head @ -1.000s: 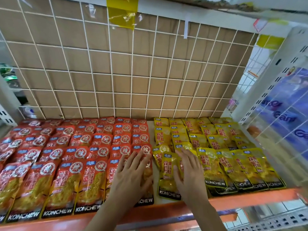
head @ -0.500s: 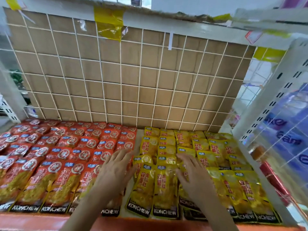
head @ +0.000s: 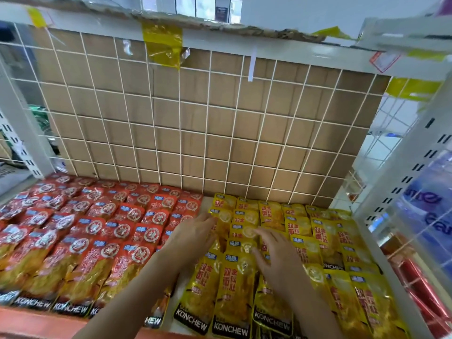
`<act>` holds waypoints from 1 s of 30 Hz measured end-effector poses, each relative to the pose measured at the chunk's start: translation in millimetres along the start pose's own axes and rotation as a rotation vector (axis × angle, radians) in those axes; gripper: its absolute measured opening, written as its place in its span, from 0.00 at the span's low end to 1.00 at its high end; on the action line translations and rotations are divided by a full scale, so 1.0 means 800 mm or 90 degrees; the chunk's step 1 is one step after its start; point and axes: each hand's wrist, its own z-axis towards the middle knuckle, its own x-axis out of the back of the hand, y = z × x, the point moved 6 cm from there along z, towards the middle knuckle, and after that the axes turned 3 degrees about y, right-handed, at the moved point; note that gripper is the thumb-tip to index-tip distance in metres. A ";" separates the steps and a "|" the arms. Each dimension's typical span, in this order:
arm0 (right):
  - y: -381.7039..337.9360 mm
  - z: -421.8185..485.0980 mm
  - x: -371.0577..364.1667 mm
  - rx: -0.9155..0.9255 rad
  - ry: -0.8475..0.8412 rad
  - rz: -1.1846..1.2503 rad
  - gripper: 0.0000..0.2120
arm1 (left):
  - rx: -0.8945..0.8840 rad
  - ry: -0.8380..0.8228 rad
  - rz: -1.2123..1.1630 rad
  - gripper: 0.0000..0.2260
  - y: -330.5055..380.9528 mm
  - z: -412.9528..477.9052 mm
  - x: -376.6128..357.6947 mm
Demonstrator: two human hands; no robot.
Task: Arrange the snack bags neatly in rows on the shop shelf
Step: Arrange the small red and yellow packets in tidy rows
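Red snack bags (head: 80, 243) lie in overlapping rows on the left half of the shelf. Yellow snack bags (head: 315, 243) fill the right half in similar rows. My left hand (head: 193, 237) lies with straight fingers at the seam between the two colours, its fingertips touching a yellow bag in the leftmost yellow column. My right hand (head: 276, 255) rests flat, fingers spread, on the yellow bags one column to the right. Neither hand grips a bag. The nearest yellow bags (head: 232, 297) reach the shelf's front edge.
A white wire grid backed by brown cardboard (head: 195, 123) closes the back of the shelf. White slotted uprights (head: 401, 182) stand at the right and left. The orange front lip (head: 36, 324) runs along the bottom left. Blue packages (head: 430, 211) hang beyond the right side grid.
Both hands have slid farther back along the shelf and to the right, from the front bags onto the middle rows of yellow bags. The camera has moved closer and tilted up.
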 end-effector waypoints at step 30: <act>-0.057 0.077 -0.059 0.025 -0.156 -0.104 0.13 | -0.094 -0.127 -0.031 0.08 -0.062 0.135 -0.020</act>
